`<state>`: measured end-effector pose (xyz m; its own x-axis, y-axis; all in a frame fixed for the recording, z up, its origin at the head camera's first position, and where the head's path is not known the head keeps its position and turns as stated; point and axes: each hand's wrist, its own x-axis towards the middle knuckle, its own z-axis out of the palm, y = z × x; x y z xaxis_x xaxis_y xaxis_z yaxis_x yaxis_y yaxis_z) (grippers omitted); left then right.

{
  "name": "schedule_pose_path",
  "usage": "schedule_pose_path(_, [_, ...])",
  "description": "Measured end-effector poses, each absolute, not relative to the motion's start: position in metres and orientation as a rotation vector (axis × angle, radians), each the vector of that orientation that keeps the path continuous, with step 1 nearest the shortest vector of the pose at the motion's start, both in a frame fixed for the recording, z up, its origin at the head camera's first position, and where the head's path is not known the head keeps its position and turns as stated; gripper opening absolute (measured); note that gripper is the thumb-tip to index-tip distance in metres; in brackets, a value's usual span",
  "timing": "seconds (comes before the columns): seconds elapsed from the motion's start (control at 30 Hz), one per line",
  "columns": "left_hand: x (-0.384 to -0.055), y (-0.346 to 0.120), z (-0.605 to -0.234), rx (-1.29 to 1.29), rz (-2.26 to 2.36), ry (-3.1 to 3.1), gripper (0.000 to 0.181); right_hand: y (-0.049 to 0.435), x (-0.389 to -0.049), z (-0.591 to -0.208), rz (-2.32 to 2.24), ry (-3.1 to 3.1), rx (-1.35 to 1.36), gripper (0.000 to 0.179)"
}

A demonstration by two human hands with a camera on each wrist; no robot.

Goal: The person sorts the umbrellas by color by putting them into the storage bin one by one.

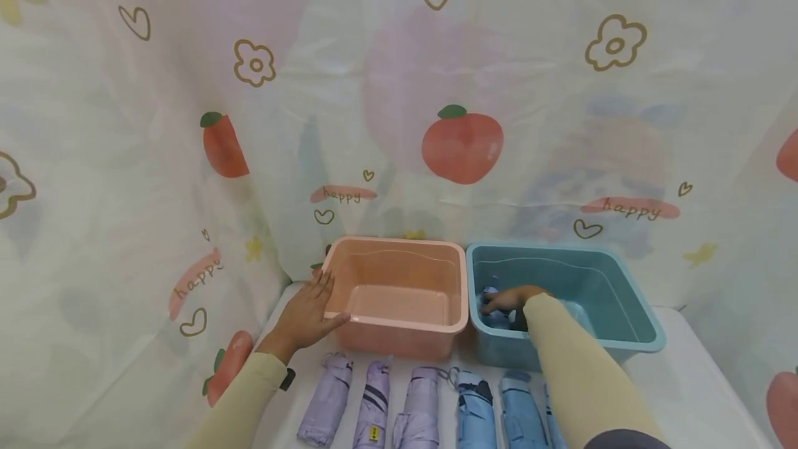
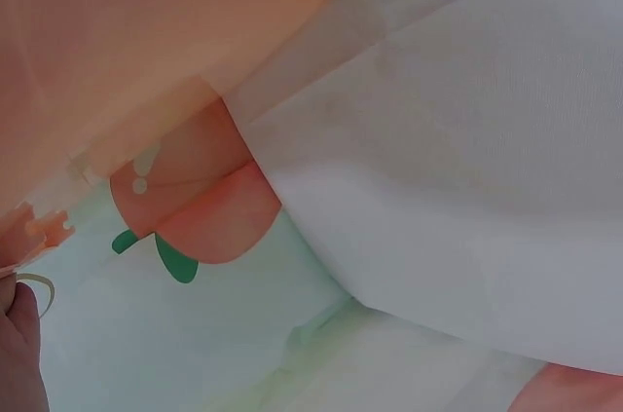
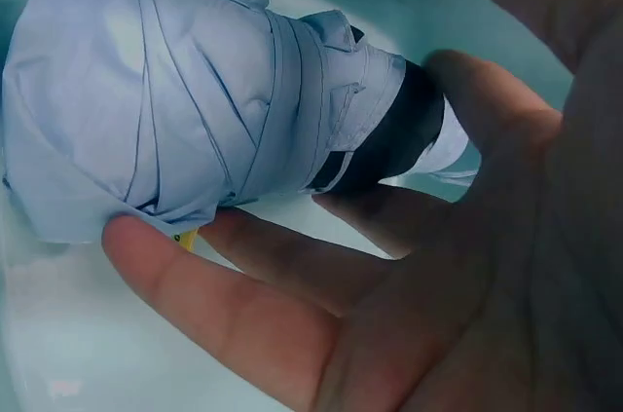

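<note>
Inside the blue tub (image 1: 623,338), my right hand (image 1: 514,300) is reaching down near its left end. The right wrist view shows a folded pale blue-lilac umbrella (image 3: 185,91) with a dark band near its narrow end. Long, loosely spread fingers (image 3: 234,319) lie along the lower edge of this umbrella, and another fingertip is by the dark band. My left hand (image 1: 308,314) rests on the left rim of the pink tub (image 1: 399,345), fingers straight and thumb out over the front rim. In the left wrist view only a bit of that hand shows at the lower left.
In front of the tubs lies a row of folded umbrellas: lilac ones (image 1: 325,400) on the left, blue ones (image 1: 476,411) on the right, partly covered by my right sleeve. The tubs stand side by side on a white tabletop (image 1: 692,373) against a printed curtain (image 1: 530,89).
</note>
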<state>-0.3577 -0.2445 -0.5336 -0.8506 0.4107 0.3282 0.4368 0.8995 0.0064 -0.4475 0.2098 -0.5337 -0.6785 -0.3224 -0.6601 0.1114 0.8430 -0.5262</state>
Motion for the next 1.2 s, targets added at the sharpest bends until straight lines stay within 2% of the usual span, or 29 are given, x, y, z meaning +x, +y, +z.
schedule_pose_path(0.2, [-0.356,-0.244,-0.533,-0.618,-0.132,-2.77,0.092,0.201,-0.458,-0.543,-0.697,2.143,-0.286,0.073])
schedule_pose_path(0.33, [-0.357,-0.245,-0.533,-0.621,-0.118,-2.762,0.091,0.209,-0.492,-0.577,-0.753,2.094,-0.192,0.079])
schedule_pose_path(0.43, [-0.356,-0.244,-0.532,-0.62,-0.117,-2.758,0.091,0.209,-0.493,-0.563,-0.7,2.136,-0.168,0.083])
schedule_pose_path(0.53, [-0.354,-0.242,-0.53,-0.622,-0.121,-2.756,0.092,0.203,-0.461,-0.508,-0.635,2.209,-0.192,0.079])
schedule_pose_path(0.67, [-0.353,-0.24,-0.53,-0.614,-0.124,-2.753,0.093,0.214,-0.443,-0.47,-0.612,2.275,-0.23,0.075])
schedule_pose_path(0.8, [-0.354,-0.239,-0.531,-0.604,-0.125,-2.762,0.093,0.233,-0.433,-0.449,-0.54,2.346,-0.259,0.076])
schedule_pose_path(0.93, [-0.354,-0.239,-0.533,-0.597,-0.139,-2.778,0.094,0.249,-0.42,-0.431,-0.491,2.374,-0.406,0.076])
schedule_pose_path(1.07, [-0.354,-0.24,-0.533,-0.599,-0.138,-2.778,0.093,0.26,-0.397,-0.414,-0.403,2.47,-0.593,0.072])
schedule_pose_path(1.2, [-0.353,-0.242,-0.533,-0.617,-0.128,-2.774,0.092,0.274,-0.369,-0.405,-0.344,2.61,-0.671,0.068])
